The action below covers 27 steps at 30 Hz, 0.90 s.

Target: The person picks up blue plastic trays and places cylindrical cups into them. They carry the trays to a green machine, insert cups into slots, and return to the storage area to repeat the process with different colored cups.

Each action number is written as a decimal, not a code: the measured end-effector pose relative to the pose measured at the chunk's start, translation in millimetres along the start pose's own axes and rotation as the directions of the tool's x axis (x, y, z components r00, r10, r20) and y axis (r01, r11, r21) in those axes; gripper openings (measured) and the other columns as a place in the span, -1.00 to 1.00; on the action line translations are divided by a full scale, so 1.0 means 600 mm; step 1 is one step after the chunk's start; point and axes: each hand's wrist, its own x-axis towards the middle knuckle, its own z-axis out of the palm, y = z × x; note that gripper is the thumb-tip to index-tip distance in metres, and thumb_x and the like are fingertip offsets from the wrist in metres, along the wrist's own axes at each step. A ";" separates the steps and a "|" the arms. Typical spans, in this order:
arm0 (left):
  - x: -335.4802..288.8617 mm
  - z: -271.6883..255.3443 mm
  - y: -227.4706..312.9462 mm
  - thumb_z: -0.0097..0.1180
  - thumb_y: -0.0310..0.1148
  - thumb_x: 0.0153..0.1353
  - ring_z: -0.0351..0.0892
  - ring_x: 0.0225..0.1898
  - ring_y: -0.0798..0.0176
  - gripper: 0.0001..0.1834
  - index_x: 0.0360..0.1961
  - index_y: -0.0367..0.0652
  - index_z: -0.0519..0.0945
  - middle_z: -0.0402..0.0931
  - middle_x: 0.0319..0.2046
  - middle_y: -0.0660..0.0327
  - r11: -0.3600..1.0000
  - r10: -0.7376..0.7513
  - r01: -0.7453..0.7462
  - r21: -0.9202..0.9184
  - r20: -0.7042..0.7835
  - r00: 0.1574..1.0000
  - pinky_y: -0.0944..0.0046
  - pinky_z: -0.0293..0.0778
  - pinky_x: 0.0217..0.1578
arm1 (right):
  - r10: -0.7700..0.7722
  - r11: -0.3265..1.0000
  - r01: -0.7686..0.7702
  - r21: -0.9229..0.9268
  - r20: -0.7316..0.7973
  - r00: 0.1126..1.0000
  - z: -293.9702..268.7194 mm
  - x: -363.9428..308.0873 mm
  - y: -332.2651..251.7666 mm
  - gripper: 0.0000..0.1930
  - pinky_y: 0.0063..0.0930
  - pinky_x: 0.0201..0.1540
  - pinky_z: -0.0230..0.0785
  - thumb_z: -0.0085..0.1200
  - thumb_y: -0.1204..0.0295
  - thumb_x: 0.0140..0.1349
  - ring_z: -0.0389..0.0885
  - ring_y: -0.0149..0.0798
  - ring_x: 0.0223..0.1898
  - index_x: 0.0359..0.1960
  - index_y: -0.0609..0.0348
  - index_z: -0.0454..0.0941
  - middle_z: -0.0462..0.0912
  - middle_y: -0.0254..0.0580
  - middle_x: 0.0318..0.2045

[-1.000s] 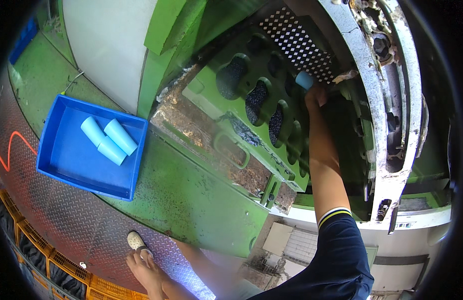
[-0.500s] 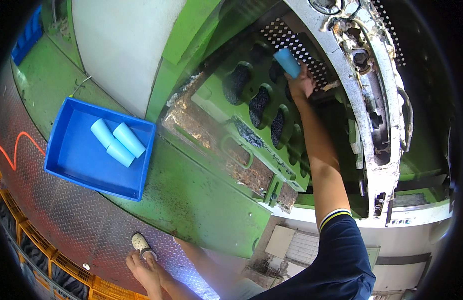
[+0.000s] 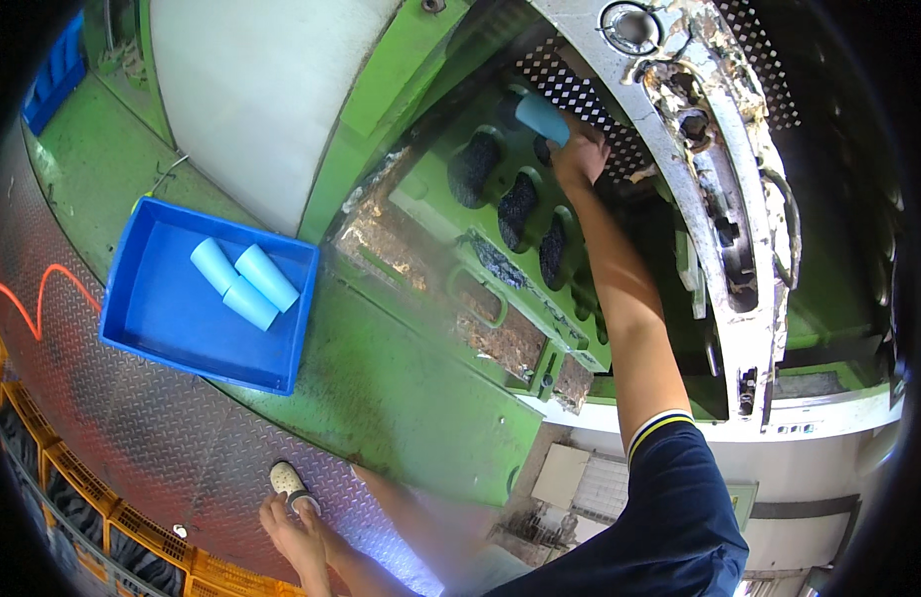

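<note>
My right hand, its arm stretched out, grips a light blue cup tipped nearly on its side. The cup is over the far part of a green mould plate, whose curved hollows show black granules in several places. What is in the cup is hidden from here. Low in the picture my left hand hangs with loosely bent fingers, apart from everything, and nothing shows in it. Three more light blue cups lie together in a blue tray at the left.
The tray rests on a green machine ledge. A thick, grimy metal arm curves past the right side of my right arm. Orange crates line the lower left along a metal tread-plate floor. An orange hose lies beside the tray.
My right hand has shifted left and slightly up with the cup, which now tips further toward its side. The left hand stays low, barely moved. The whole view has shifted slightly.
</note>
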 end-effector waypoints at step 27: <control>-0.151 -0.225 0.069 0.51 -0.28 -0.16 0.67 -0.20 -0.09 -0.21 0.13 -0.23 0.43 0.60 -0.13 -0.08 0.927 0.368 -0.341 -0.154 0.539 0.758 0.00 0.53 -0.10 | 0.848 0.529 -0.738 0.419 -0.252 0.465 -0.696 -0.486 0.717 -0.47 -0.21 0.16 0.39 0.12 0.44 0.22 0.52 0.02 0.07 0.25 0.27 0.38 0.47 0.12 0.11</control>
